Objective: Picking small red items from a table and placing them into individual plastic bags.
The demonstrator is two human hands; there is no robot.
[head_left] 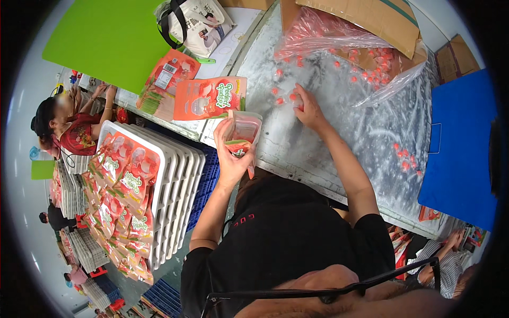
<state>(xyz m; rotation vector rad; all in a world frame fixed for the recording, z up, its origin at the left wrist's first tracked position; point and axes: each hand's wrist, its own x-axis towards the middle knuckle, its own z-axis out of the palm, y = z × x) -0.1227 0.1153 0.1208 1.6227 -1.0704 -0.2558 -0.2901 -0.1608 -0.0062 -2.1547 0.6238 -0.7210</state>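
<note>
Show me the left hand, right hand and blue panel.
Left hand [229,163], head view: middle of the hand.
Right hand [312,111], head view: middle of the hand.
Blue panel [460,146], head view: middle of its flat face.

Lettered white with green edging on the flat pouch [199,99], the held packet [238,149] below it and heaped packets [131,183] to its lower left; barcoded on the other pouch [186,64] beside it; printed black on the tote [200,33] above it, red on the shirt [297,244] below it.
</note>
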